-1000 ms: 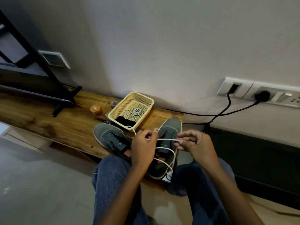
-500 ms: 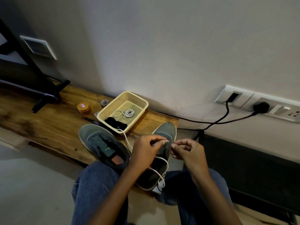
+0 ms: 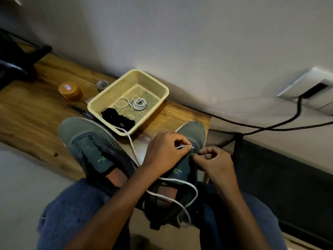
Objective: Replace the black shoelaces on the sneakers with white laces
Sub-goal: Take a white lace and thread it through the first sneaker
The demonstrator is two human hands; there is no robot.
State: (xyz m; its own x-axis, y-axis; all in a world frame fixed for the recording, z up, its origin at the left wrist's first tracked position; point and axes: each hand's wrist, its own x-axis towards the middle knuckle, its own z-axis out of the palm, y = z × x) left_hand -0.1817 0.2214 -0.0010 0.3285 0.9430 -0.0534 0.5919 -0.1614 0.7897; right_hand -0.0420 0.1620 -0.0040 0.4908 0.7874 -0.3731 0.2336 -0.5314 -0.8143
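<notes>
Head view: right sneaker on bench, both black laces out; left hand pinches white lace tip, right hand pinches eyelet edge; left sneaker unlaced, spare lace in basket

The worktop is varnished wood with visible grain and a soft sheen. On it, the basket is cream plastic mesh, matt. Inside the basket lie a coiled white lace of woven cord and bundled black laces. Beside the basket, the sneakers are dull grey-green knit cloth.
</notes>
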